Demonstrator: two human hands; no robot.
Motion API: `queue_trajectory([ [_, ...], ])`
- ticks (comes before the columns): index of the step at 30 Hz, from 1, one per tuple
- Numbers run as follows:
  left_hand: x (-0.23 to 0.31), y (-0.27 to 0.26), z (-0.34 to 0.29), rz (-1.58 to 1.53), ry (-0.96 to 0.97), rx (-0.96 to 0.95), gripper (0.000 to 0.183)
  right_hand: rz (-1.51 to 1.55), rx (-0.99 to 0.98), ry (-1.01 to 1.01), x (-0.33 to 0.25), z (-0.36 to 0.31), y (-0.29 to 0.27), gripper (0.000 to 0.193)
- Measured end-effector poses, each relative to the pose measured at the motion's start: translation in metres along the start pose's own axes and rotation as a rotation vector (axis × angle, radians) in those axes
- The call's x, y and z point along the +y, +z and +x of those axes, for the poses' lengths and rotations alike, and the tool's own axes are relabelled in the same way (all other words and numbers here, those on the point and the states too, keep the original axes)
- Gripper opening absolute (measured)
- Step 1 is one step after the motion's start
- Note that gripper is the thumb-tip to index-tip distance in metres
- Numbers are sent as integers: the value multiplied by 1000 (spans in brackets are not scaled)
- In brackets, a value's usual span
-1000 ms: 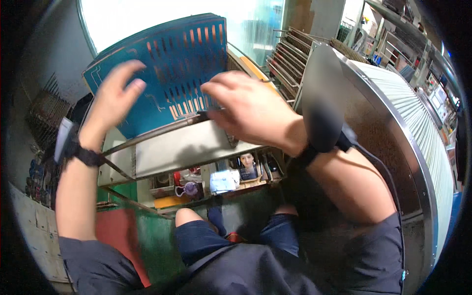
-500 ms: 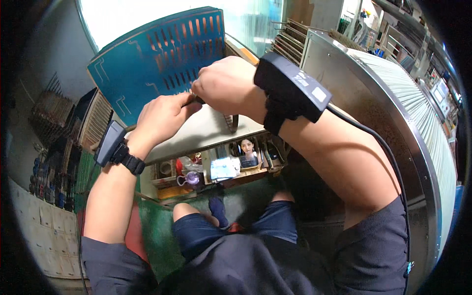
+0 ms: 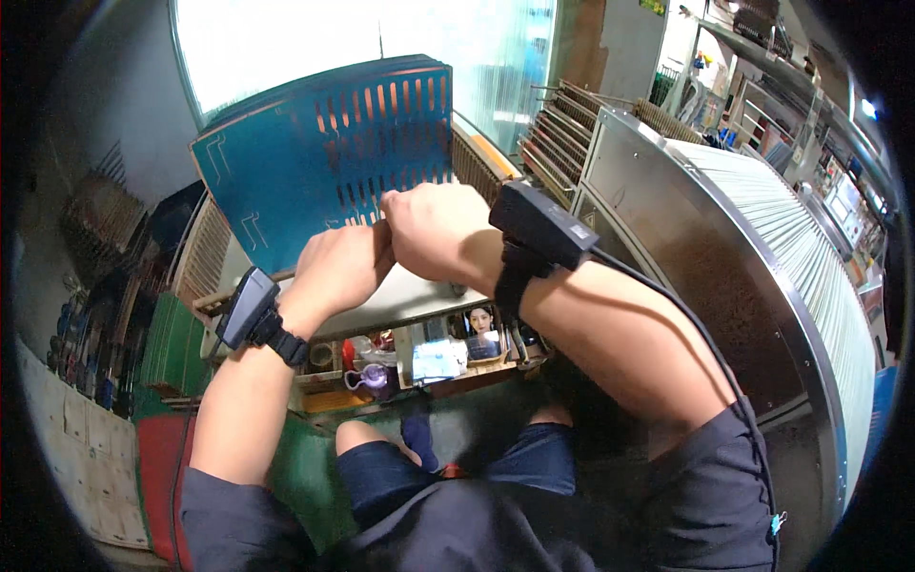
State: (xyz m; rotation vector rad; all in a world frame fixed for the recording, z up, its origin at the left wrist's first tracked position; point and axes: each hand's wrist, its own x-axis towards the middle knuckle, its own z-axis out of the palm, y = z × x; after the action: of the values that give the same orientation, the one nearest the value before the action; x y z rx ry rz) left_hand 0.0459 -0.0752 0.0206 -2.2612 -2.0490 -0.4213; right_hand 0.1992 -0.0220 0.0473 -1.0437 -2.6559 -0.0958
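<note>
In front of the slotted blue panel point(image 3: 276, 167), your left hand point(image 3: 343, 265) and right hand point(image 3: 431, 227) meet with curled fingers, near the panel's lower part. The grip of each looks closed, but your knuckles hide the fingertips, so I cannot tell whether either holds anything. The panel leans upright at the front of a stack, above the white surface point(image 3: 405, 298) and between the comb-like sides of a rack point(image 3: 484, 157); your hands cover part of its lower edge. You could scrape its face if a knuckle or the hard wrist unit point(image 3: 545, 226) on your right arm swung against it. A push low down might make the leaning panels slide, since nothing visible clamps them. The cable point(image 3: 667, 296) along your right forearm could snag on the metal housing point(image 3: 710, 248) if your elbow went wide. Anything slipping from your fingers might drop towards the purple cup point(image 3: 378, 379) on the shelf below.
</note>
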Motion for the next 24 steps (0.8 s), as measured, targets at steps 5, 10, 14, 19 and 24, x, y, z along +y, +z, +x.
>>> queue_trajectory([
  [5,7,4,11,-93,38,-11,24,179,-20,-132,43,-10,-13,25],
  [10,23,-2,12,-300,137,105,33,-262,132,-95,153,-45,-83,19],
  [14,46,-17,16,-294,1,69,37,-518,169,85,277,-120,-145,35],
  [19,65,-7,36,-195,-184,27,32,-445,64,431,333,-203,-170,60],
  [24,48,1,31,-136,98,178,30,-30,-13,409,332,-210,-152,67],
])
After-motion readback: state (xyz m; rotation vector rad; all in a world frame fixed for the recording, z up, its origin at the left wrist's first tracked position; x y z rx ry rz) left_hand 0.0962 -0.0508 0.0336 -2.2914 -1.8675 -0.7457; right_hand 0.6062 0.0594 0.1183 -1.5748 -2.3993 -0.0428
